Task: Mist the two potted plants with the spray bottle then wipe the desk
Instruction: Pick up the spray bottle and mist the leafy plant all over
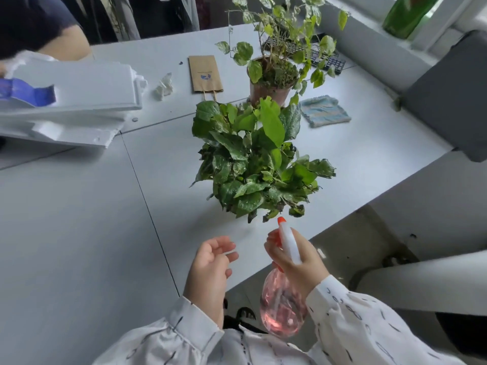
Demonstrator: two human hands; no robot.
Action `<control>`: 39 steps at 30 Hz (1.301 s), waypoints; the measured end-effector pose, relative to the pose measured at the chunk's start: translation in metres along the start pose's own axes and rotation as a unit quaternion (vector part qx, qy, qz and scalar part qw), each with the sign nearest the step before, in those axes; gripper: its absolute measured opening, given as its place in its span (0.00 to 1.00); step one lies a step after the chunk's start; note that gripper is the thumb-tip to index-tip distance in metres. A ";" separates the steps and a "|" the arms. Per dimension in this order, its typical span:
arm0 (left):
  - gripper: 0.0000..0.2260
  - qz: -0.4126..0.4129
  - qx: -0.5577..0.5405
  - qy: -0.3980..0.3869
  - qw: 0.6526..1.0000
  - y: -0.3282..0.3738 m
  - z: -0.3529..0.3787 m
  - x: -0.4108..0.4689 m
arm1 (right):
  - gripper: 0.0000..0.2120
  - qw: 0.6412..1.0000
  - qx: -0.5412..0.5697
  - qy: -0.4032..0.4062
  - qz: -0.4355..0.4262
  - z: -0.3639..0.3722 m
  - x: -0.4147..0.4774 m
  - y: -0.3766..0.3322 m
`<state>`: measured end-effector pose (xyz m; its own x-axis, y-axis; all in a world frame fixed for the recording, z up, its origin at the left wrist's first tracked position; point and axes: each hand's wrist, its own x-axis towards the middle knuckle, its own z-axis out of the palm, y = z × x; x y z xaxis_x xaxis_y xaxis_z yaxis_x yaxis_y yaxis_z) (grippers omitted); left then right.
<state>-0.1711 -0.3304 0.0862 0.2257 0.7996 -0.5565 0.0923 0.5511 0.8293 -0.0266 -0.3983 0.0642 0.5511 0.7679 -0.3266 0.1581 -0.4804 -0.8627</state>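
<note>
right hand point(295, 262) gripping pink spray bottle point(283, 301), nozzle toward near plant point(253, 164), left hand point(213, 262) loose, fingers apart, holding nothing, 2nd plant point(276, 61) behind, cloth point(324, 110) on desk point(79, 219)

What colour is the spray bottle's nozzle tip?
Orange, on the spray bottle in the right hand; head view.

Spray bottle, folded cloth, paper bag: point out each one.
spray bottle point(283, 304): head view, on its clear pink body, below the white trigger head.
folded cloth point(324, 111): head view, on the middle of its blue top face.
paper bag point(205, 74): head view, on its flat brown face.
</note>
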 end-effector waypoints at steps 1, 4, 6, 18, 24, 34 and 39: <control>0.19 -0.002 -0.003 0.003 1.000 -0.003 0.002 -0.001 | 0.04 1.000 -0.004 -0.004 -0.002 -0.001 0.001 0.002; 0.18 -0.006 -0.010 0.013 1.000 -0.011 0.009 -0.005 | 0.04 1.000 -0.007 -0.008 -0.002 -0.004 0.005 0.006; 0.18 -0.005 -0.011 0.017 1.000 -0.016 0.014 -0.008 | 0.07 1.000 0.007 -0.011 0.014 -0.004 0.007 0.008; 0.16 0.008 -0.079 0.049 0.996 -0.023 0.024 -0.010 | 0.09 0.989 -0.054 -0.109 -0.085 -0.009 0.012 0.012; 0.14 0.019 -0.088 0.066 0.994 -0.016 0.022 -0.007 | 0.09 0.974 -0.120 -0.112 -0.156 0.007 0.016 0.005; 0.11 -0.003 -0.121 0.061 0.991 -0.002 0.015 -0.004 | 0.05 0.986 -0.061 -0.022 -0.153 0.026 0.022 0.001; 0.11 -0.014 -0.149 0.053 0.987 0.021 0.006 0.009 | 0.10 0.975 -0.091 -0.055 -0.193 0.029 0.010 0.003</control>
<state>-0.1618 -0.3130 0.0989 0.1219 0.7954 -0.5937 -0.1958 0.6056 0.7713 -0.0450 -0.3801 0.0471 0.3322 0.9424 -0.0395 0.4849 -0.2065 -0.8498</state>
